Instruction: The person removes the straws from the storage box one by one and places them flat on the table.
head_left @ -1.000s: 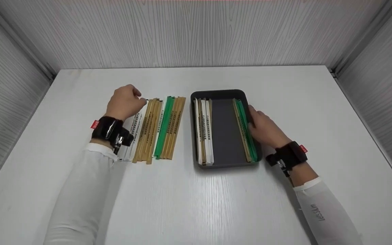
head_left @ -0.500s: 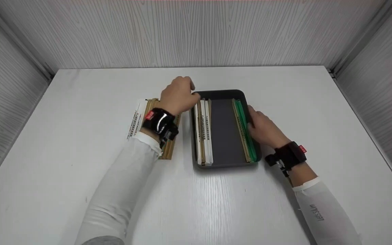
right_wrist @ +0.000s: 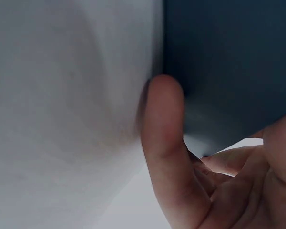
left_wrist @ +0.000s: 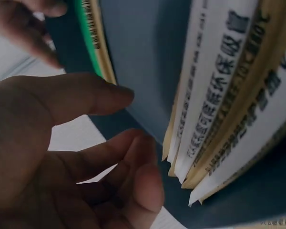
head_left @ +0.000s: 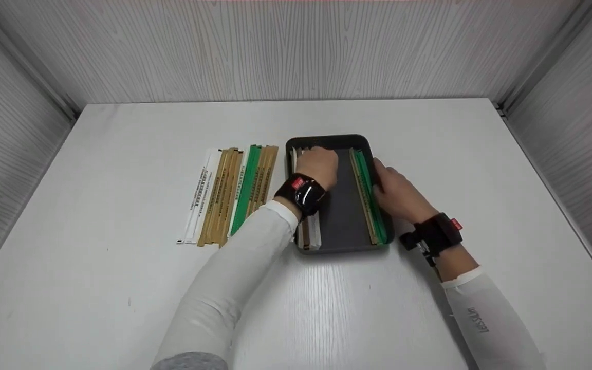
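Note:
My left hand (head_left: 319,165) is over the left part of a dark grey tray (head_left: 339,221). White and brown paper-wrapped straws (left_wrist: 219,95) stand against that wall, printed with black characters. In the left wrist view, the thumb and bent fingers are apart beside the straw ends, with nothing between them. Along the tray's right wall lie a green straw (head_left: 373,200) and a brown straw (head_left: 363,200). My right hand (head_left: 401,192) rests against the tray's outer right side, its thumb (right_wrist: 164,114) extended along the wall.
Left of the tray, a row of wrapped straws lies on the white table (head_left: 95,205): white straws (head_left: 199,200), brown straws (head_left: 219,200) and a green straw (head_left: 246,190). My left forearm crosses over the row's lower right end. A grey wood-grain panel (head_left: 285,51) rises behind.
My left hand has moved right, from the top of the straw row, across the tray's left rim and into the tray. The right hand and the tray have stayed in place.

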A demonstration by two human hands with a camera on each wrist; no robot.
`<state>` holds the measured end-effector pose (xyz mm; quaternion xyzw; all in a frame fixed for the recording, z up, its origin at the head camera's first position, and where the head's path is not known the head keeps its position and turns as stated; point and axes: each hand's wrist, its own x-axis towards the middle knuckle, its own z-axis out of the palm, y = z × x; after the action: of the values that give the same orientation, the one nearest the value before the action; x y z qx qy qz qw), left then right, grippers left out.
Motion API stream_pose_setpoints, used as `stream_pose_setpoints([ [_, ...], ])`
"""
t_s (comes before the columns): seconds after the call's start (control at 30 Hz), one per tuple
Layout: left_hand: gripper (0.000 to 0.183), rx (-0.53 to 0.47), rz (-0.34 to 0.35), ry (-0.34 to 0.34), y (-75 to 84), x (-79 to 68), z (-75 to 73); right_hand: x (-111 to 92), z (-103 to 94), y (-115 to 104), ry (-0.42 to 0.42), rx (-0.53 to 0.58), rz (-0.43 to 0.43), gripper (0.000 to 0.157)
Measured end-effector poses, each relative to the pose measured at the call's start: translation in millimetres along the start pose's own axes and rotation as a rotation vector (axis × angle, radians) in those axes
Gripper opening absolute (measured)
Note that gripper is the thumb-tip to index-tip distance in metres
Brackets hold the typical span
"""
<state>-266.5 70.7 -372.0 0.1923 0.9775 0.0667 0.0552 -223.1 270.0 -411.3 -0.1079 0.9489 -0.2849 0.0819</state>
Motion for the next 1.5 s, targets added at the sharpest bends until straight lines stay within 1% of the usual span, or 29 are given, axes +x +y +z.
stream_pose_setpoints([
  [0.17,0.020,0.045,-0.032,-0.008,5.0,0.4,9.8,1,0.6,-1,-0.002,-0.004,0.003,0.064],
  [0.33,0.019,0.063,-0.037,-0.001,4.6,0.5,11.9,1,0.7,-1,-0.002,-0.011,-0.005,0.064],
  [0.47,0.021,0.006,-0.034,-0.015,2.4,2.4,14.0,0,0.7,-1,0.001,-0.010,-0.012,0.063],
  [0.67,0.034,-0.140,-0.029,-0.018,-0.7,3.7,18.5,0,0.9,0,-0.014,0.003,0.000,0.064],
  [0.77,0.037,-0.188,-0.011,-0.039,-0.6,4.3,19.2,0,0.6,1,-0.013,0.011,-0.002,0.064],
  [0.87,0.040,-0.212,0.019,-0.052,0.7,4.9,19.4,1,0.1,1,-0.008,0.019,-0.006,0.064],
  [0.97,0.045,-0.237,0.049,-0.053,3.0,1.7,16.9,1,-0.3,1,-0.007,0.015,-0.009,0.064],
  [1.03,0.046,-0.261,0.056,-0.059,4.5,-0.1,15.6,0,-0.4,0,-0.010,0.004,-0.007,0.064],
  [1.17,0.039,-0.318,0.057,-0.057,7.4,1.4,14.2,0,-0.1,-1,-0.013,-0.019,-0.006,0.064],
  [1.23,0.034,-0.359,0.055,-0.045,8.7,3.5,12.9,0,0.0,-1,-0.012,-0.023,-0.009,0.064],
  [1.37,0.031,-0.463,0.085,0.000,12.4,-0.1,0.5,-1,0.2,0,-0.005,-0.044,-0.023,0.063],
  [1.43,0.025,-0.511,0.098,0.011,13.7,-2.5,-8.2,-1,0.1,0,-0.005,-0.059,-0.025,0.063],
  [1.5,0.017,-0.537,0.110,0.031,13.9,-5.7,-18.7,-1,-0.1,0,-0.010,-0.074,-0.018,0.063],
])
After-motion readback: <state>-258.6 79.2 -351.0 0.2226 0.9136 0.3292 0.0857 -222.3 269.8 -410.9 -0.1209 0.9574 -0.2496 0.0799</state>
